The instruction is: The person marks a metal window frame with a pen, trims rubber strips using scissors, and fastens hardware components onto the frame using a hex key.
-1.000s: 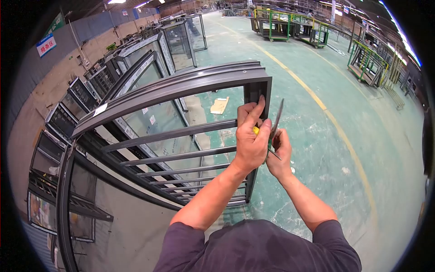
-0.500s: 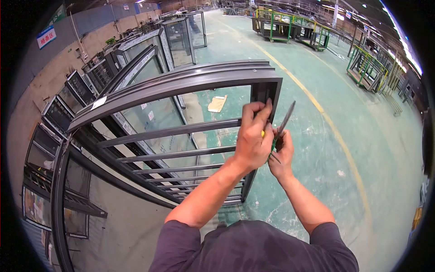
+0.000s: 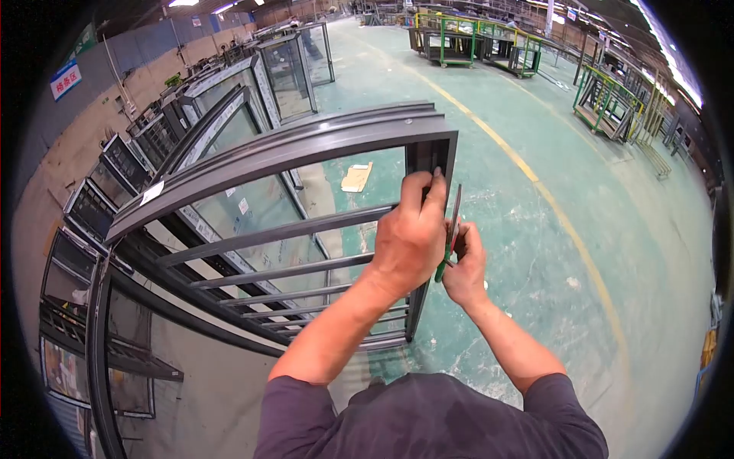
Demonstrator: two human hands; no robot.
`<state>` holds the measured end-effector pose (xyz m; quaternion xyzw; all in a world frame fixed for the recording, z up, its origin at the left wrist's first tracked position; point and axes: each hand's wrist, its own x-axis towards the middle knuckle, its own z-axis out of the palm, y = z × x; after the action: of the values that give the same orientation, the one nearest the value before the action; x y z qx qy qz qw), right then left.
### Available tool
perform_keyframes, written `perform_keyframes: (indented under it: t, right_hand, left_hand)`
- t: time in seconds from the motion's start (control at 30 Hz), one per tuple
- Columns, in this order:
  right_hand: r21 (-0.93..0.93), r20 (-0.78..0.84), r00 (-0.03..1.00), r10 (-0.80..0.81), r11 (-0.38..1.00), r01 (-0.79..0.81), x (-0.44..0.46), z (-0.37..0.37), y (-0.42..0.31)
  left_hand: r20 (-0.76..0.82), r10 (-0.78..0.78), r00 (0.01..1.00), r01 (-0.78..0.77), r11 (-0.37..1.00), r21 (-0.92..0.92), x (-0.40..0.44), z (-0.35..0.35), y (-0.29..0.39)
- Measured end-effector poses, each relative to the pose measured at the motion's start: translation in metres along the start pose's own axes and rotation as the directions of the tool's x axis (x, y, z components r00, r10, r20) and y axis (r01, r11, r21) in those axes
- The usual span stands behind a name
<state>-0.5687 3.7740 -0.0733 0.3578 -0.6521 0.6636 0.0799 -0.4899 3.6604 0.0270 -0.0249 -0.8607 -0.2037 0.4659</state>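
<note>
A dark grey metal window frame (image 3: 306, 149) with several horizontal bars (image 3: 283, 232) stands upright in front of me. My left hand (image 3: 413, 237) is closed at its near right upright (image 3: 430, 157), fingertips bent against the inner face. The thumb and anything pinched there are hidden. Just outside the same upright, my right hand (image 3: 468, 268) is closed round a green-handled tool (image 3: 442, 268) with a long, thin grey blade. The blade points up and is seen almost edge-on. Its exact kind cannot be made out.
Glazed window frames (image 3: 287, 73) lean in a row at the left and back. A curved dark frame (image 3: 99, 344) stands close on my left. Cardboard (image 3: 357, 177) lies on the green floor (image 3: 527, 291). Green-railed carts (image 3: 459, 46) stand farther off, beyond a yellow line (image 3: 535, 183).
The blade has turned from slanting right to nearly upright and come closer to the frame. My left hand has shifted slightly, hiding a yellow bit seen earlier. The whole view has swung slightly.
</note>
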Motion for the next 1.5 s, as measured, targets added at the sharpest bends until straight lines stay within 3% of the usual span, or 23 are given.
perform_keyframes:
  t: [0.03, 0.07, 0.13, 0.17, 0.27, 0.3, 0.4, 0.5, 0.53, 0.63, 0.67, 0.77, 0.8, 0.93, 1.0, 1.03, 1.1, 1.17, 1.33, 1.37, 1.43, 1.5]
  right_hand:
    - [-0.011, -0.046, 0.997, -0.066, 0.998, 0.065, 0.001, 0.004, 0.000]
    - [0.057, -0.042, 0.999, 0.027, 0.998, -0.025, 0.000, 0.004, -0.009]
    - [0.118, -0.047, 0.998, 0.042, 0.992, -0.036, 0.001, 0.006, -0.014]
    - [0.234, -0.071, 0.997, 0.018, 0.972, -0.001, 0.002, 0.010, -0.019]
    - [0.066, -0.051, 0.999, 0.000, 0.998, 0.003, -0.003, 0.003, -0.008]
    - [0.061, -0.056, 0.998, -0.002, 0.998, 0.005, -0.003, 0.002, -0.003]
    - [0.110, -0.044, 0.999, 0.013, 0.994, -0.008, -0.005, 0.003, -0.003]
    - [0.164, -0.062, 0.998, 0.028, 0.986, -0.017, -0.004, 0.008, -0.015]
    - [0.138, -0.054, 0.998, 0.026, 0.990, -0.018, -0.005, 0.006, -0.013]
    - [0.122, -0.064, 0.998, -0.002, 0.993, 0.010, -0.008, 0.009, -0.011]
    - [0.146, -0.047, 0.999, 0.019, 0.989, -0.012, -0.008, 0.007, -0.010]
    - [0.120, -0.030, 0.999, 0.032, 0.992, -0.028, -0.009, 0.003, -0.009]
    - [0.169, -0.041, 0.998, 0.054, 0.984, -0.046, -0.010, 0.004, -0.012]
    - [0.102, -0.039, 0.997, 0.066, 0.993, -0.061, -0.006, 0.004, -0.008]
    - [0.068, -0.043, 0.999, -0.031, 0.997, 0.034, -0.004, 0.004, 0.002]
    - [0.031, -0.041, 0.998, 0.040, 0.999, -0.039, -0.004, 0.003, -0.005]
    - [0.155, -0.056, 0.998, 0.008, 0.988, 0.001, -0.004, 0.009, -0.018]
    - [0.164, -0.059, 0.998, -0.003, 0.986, 0.012, -0.005, 0.010, -0.019]
    - [0.077, -0.045, 0.998, 0.050, 0.996, -0.046, -0.010, 0.003, -0.012]
    - [0.043, -0.026, 0.997, 0.067, 0.997, -0.066, -0.010, 0.002, -0.011]
    - [0.062, -0.029, 0.994, 0.104, 0.993, -0.103, -0.011, 0.004, -0.015]
    - [0.216, -0.053, 0.998, 0.015, 0.976, -0.003, -0.009, 0.010, -0.023]
  left_hand:
    - [0.063, 0.062, 0.996, -0.066, 0.995, 0.069, 0.001, -0.005, -0.001]
    - [0.077, 0.047, 0.996, -0.050, 0.998, 0.036, 0.000, -0.007, -0.003]
    - [-0.024, -0.017, 1.000, 0.012, 0.981, -0.194, -0.007, -0.003, -0.003]
    - [-0.102, 0.006, 0.995, -0.027, 0.977, -0.210, -0.010, 0.003, -0.004]
    - [-0.071, -0.109, 0.992, 0.079, 0.940, -0.332, -0.015, 0.012, 0.005]
    - [-0.071, -0.105, 0.992, 0.075, 0.938, -0.338, -0.013, 0.015, 0.005]
    - [-0.086, -0.184, 0.979, 0.092, 0.777, -0.623, -0.014, 0.023, -0.004]
    - [-0.049, -0.234, 0.971, 0.144, 0.736, -0.661, -0.026, 0.028, -0.005]
    - [-0.072, -0.186, 0.980, 0.111, 0.808, -0.578, -0.027, 0.026, -0.003]
    - [-0.034, -0.267, 0.963, 0.195, 0.777, -0.599, -0.025, 0.020, 0.008]
    - [-0.089, -0.249, 0.964, 0.166, 0.833, -0.527, -0.021, 0.018, 0.011]
    - [-0.052, -0.254, 0.966, 0.192, 0.837, -0.512, -0.020, 0.024, 0.008]
    - [-0.087, -0.186, 0.979, 0.137, 0.907, -0.399, -0.019, 0.022, 0.006]
    - [-0.081, -0.040, 0.996, 0.015, 0.956, -0.293, -0.005, 0.010, 0.000]
    - [-0.128, -0.008, 0.992, -0.030, 0.956, -0.293, 0.003, 0.005, -0.002]
    - [-0.138, -0.035, 0.990, -0.019, 0.928, -0.372, 0.002, 0.007, -0.002]
    - [-0.113, -0.095, 0.989, 0.043, 0.916, -0.398, -0.013, 0.016, -0.001]
    - [-0.151, -0.042, 0.988, -0.016, 0.932, -0.363, -0.021, 0.019, -0.002]
    - [-0.059, -0.180, 0.982, 0.137, 0.887, -0.441, -0.015, 0.026, -0.002]
    - [-0.087, -0.138, 0.987, 0.089, 0.903, -0.421, -0.014, 0.030, -0.006]
    - [-0.096, -0.154, 0.983, 0.098, 0.896, -0.434, -0.017, 0.033, 0.000]
    - [-0.112, -0.174, 0.978, 0.108, 0.892, -0.438, -0.023, 0.030, 0.002]
